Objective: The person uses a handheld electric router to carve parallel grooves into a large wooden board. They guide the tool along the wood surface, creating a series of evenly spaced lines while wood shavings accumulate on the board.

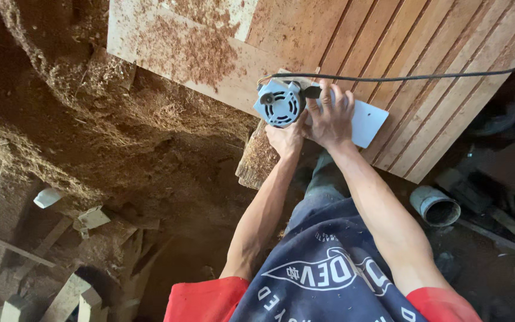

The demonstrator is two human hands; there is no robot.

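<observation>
Both hands, left hand [286,138] and right hand [331,121], clamp the blue router [280,103]; I'd keep its white base [368,122] flat on the boards [412,65].

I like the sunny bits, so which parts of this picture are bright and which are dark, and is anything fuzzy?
In the head view, light falls brightest on the wooden panel, the blue power tool and its pale base plate; the sawdust pile is evenly lit; the bottom left corner and right edge near the grey pipe sink into shadow; both hands, left and right, look sharp, not fuzzy.
</observation>
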